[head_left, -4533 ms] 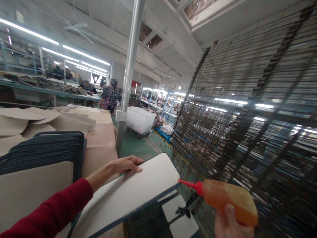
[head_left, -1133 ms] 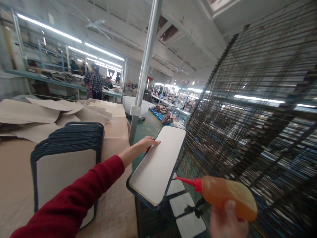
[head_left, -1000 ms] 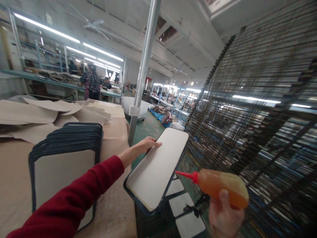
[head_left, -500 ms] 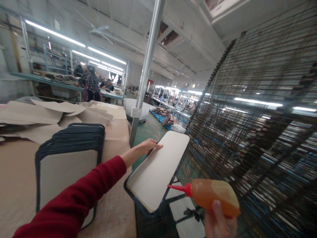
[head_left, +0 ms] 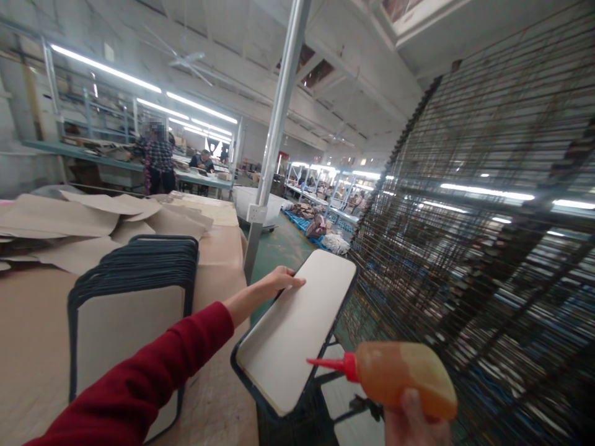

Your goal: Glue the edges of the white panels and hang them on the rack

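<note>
My left hand (head_left: 282,280) grips the upper left edge of a white panel with a dark rim (head_left: 304,328), thumb on its face. The panel is held tilted, past the table's edge. In my right hand (head_left: 416,421) is a squeeze bottle (head_left: 400,378) of amber liquid, lying on its side. Its red nozzle (head_left: 330,364) points left, and the tip is over the panel's lower right edge; whether it touches cannot be made out. A stack of similar dark-rimmed panels (head_left: 130,328) lies on the table to the left.
Loose brown sheets (head_left: 56,217) lie on the table (head_left: 214,371) behind the stack. A metal post (head_left: 274,124) rises at the table's far corner. Wire racks (head_left: 465,248) fill the right side. More white panels (head_left: 356,427) lie below. A person (head_left: 158,158) stands at a far bench.
The bottle has moved slightly down, its nozzle tip shifting left along the panel's edge. My left hand keeps its grip. The far person has moved a little left.
</note>
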Available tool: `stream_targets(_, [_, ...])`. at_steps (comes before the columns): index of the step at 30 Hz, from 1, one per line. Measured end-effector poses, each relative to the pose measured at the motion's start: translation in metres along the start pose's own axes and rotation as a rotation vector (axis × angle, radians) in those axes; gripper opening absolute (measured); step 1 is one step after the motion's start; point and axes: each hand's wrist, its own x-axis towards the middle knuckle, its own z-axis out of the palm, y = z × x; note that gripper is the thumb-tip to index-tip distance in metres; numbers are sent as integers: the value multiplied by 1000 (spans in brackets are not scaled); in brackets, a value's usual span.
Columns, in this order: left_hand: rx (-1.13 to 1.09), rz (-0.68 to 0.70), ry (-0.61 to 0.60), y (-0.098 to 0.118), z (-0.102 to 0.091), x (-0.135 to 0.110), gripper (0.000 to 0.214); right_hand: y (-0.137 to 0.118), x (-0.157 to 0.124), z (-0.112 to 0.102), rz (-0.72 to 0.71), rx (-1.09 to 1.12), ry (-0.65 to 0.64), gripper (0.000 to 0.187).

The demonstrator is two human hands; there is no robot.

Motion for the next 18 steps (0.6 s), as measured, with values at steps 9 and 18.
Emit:
stream_targets(9, [5,68,-335,-11,21,-32,36,-4,58,30,74,253,192,62])
stream_targets(18, [61,126,-413,-1,22,-45,43,16,3,12,13,1,90,55])
